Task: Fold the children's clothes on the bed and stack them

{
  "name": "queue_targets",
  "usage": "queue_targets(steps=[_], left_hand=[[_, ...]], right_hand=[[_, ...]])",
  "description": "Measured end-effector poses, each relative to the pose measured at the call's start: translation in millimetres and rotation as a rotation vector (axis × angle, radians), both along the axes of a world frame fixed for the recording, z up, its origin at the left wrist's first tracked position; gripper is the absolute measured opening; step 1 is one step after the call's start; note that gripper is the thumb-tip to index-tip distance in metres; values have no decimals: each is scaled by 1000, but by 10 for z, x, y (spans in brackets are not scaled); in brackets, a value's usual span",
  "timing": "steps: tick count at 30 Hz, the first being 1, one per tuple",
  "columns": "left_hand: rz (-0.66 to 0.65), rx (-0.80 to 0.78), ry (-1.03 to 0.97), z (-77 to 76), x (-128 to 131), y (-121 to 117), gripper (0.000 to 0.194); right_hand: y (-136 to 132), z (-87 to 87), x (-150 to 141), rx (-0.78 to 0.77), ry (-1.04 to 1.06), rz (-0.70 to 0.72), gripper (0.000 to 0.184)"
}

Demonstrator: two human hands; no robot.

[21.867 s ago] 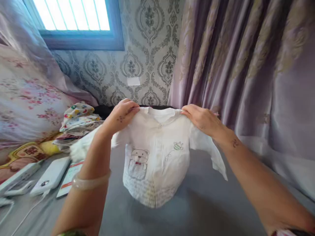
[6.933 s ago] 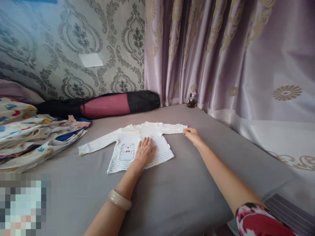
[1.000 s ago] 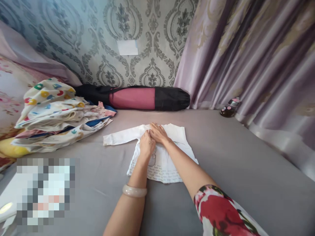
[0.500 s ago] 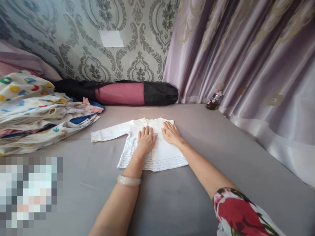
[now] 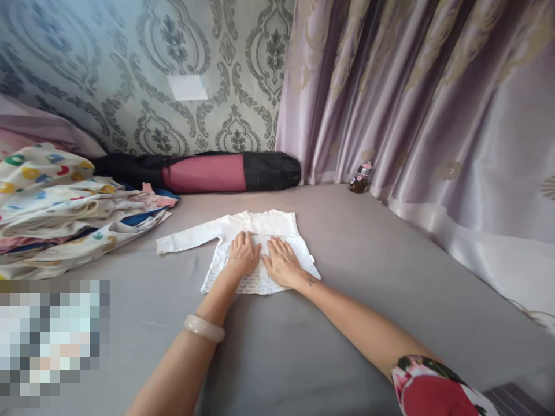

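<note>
A small white long-sleeved shirt lies spread on the grey sheet, with rows of print along its hem. One sleeve stretches out to the left; on the right side no sleeve shows. My left hand rests flat on the left half of the shirt, fingers spread and pointing up toward the collar. Beside it, my right hand lies flat on the right half, fingers also apart. Neither hand grips the cloth. Part of the shirt's front print is hidden beneath my hands.
A heap of clothes lies at the left. Against the patterned wall lies a black and pink rolled bag. A dark bottle stands by the purple curtain at the back right. A blurred patch covers the lower left.
My right hand has slid down from the shirt's upper right shoulder to its lower middle. My left hand stays flat on the left half. The whole view has shifted slightly.
</note>
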State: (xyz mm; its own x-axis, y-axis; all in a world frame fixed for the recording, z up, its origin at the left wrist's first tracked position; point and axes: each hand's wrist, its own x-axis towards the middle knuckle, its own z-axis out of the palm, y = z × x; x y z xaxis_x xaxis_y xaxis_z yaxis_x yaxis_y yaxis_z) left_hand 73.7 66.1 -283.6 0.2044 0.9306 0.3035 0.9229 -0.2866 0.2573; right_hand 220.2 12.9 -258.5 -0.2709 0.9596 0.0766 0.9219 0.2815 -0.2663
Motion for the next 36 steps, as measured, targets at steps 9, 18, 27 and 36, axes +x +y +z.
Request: queue_targets(steps=[9, 18, 27, 36], left_hand=[[0, -67, 152, 97, -298, -450, 58], [-1, -15, 98, 124, -345, -447, 51], [38, -15, 114, 51, -371, -442, 50], [65, -14, 67, 261, -346, -362, 32]], right_hand=[[22, -12, 523, 29, -107, 20, 60], [-85, 98, 355, 8, -100, 22, 58], [-262, 116, -31, -21, -63, 158, 64], [457, 400, -342, 139, -84, 84, 44]])
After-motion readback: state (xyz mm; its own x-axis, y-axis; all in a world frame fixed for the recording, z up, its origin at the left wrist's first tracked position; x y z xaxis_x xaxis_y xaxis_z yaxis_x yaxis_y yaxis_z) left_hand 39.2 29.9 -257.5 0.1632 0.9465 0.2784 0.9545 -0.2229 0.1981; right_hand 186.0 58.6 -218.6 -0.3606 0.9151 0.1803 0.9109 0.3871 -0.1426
